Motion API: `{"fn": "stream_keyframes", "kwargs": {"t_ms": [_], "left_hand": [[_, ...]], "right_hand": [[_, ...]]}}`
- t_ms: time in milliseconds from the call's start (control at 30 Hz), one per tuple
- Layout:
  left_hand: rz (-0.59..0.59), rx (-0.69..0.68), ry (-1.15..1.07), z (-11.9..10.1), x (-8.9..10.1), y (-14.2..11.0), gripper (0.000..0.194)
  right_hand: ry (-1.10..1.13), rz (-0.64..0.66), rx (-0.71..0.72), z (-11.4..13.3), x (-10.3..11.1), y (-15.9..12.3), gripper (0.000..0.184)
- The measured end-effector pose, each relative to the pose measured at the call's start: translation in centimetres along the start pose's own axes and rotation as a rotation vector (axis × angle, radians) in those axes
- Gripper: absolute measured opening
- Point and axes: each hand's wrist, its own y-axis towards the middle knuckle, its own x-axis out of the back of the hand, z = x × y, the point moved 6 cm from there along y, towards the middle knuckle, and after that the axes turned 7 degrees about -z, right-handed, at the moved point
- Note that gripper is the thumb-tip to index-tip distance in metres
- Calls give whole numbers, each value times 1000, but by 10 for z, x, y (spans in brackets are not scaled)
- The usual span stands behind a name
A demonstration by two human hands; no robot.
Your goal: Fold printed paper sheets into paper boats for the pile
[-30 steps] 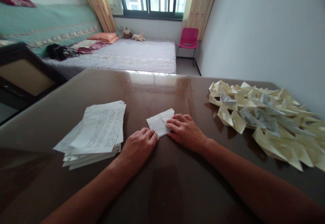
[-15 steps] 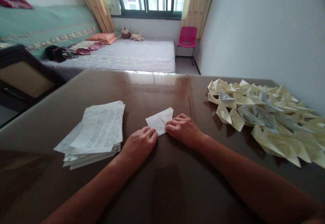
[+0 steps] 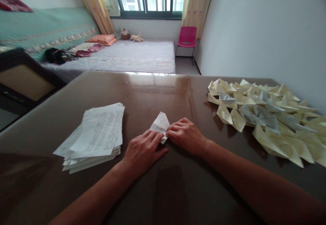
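Note:
A small folded sheet of printed paper [image 3: 161,120] lies on the brown table between my hands, its pointed top facing away from me. My left hand [image 3: 144,148] rests over the paper's lower left side, fingertips on it and thumb stretched out apart. From the right, my right hand [image 3: 187,135] has its fingers closed on the paper's edge; its thumb is hidden. To the left of my left hand is a stack of printed sheets [image 3: 99,130]. Many folded paper boats [image 3: 270,116], mostly cream and a few printed, are piled on the right.
The glossy brown table [image 3: 158,92] reaches toward a bed [image 3: 142,53] below the window. A pink chair [image 3: 187,37] stands by the right wall. Dark furniture with a pale panel [image 3: 25,82] is at the left of the table.
The paper has turned, and its folded shape now shows a narrower point at the top. My left hand has shifted slightly right and nearer to me, its thumb now showing apart.

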Motion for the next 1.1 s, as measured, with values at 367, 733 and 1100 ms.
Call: {"fn": "stream_keyframes", "kwargs": {"t_ms": [367,733,1100], "left_hand": [[73,317,-229,37,-18,1,27],[71,388,-141,38,-26,6,20],[107,383,-45,33,-27,6,25]], "right_hand": [[281,-4,-239,-29,-8,-2,23],[112,11,-310,-25,-12,2,26],[47,41,-337,-22,-11,5,26]]}}
